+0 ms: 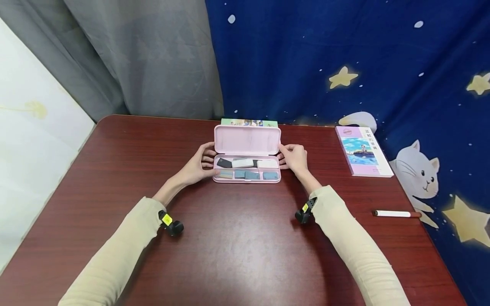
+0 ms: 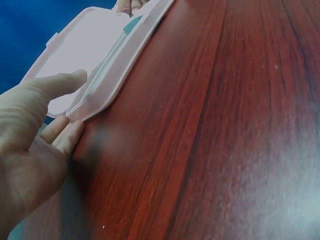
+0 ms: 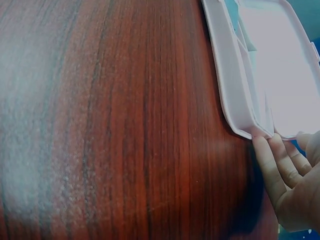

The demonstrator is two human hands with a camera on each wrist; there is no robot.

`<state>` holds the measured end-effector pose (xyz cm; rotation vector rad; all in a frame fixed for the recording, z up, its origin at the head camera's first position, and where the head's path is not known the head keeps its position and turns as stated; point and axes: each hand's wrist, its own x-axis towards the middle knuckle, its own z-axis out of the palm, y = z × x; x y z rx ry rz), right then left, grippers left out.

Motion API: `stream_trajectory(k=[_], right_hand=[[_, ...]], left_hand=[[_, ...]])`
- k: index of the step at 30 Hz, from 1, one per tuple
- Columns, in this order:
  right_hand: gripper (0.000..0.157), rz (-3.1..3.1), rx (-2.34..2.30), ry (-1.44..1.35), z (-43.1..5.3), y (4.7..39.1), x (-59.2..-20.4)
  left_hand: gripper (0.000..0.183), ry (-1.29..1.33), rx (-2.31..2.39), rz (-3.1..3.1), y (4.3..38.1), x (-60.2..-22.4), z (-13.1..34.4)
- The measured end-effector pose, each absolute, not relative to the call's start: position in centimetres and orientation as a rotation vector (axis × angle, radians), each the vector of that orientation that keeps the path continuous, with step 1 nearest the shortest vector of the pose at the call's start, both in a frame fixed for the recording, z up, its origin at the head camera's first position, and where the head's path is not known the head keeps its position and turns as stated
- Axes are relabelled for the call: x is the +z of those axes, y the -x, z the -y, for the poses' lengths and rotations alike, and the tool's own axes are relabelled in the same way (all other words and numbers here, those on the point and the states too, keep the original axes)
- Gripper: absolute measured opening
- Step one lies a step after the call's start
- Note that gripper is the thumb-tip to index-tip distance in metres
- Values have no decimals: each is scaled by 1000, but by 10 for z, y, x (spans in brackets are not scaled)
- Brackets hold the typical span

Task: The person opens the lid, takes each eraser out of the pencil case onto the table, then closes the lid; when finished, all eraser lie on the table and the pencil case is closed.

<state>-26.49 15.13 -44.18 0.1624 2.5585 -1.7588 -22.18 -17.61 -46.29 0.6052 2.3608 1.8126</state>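
Note:
A pink pencil case (image 1: 247, 154) lies on the table with its lid (image 1: 247, 140) raised at the back. The rear compartment holds a black piece (image 1: 224, 163) and white blocks (image 1: 243, 163). Several blue-grey pieces (image 1: 252, 174) lie in the front compartments. My left hand (image 1: 195, 167) is at the case's left end, fingers against the side and thumb extended over the front corner. At the opposite end, my right hand (image 1: 294, 158) touches the base with extended fingers (image 3: 267, 162), its thumb at the lid's edge. Both palms are off the case.
Behind the lid a colourful printed item (image 1: 249, 123) shows partly. A book (image 1: 363, 151) with a pink and blue cover lies at the back right. Below it, a white marker (image 1: 396, 213) with a brown cap sits near the right table edge. Curtains (image 1: 172, 59) hang behind.

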Motion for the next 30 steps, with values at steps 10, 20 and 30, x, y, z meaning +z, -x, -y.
stream_trajectory(k=[10, 20, 30], right_hand=[[31, -2553, -1762, -170, -152, 266, -442], [30, -2542, -1747, -170, -150, 267, -441], [25, -2520, -1746, -144, -151, 265, -440]], left_hand=[[108, -755, 1672, -2399, 213, -449, 174], [105, -772, 1642, -2402, 203, -432, 174], [113, -757, 1628, -2442, 219, -463, 179]])
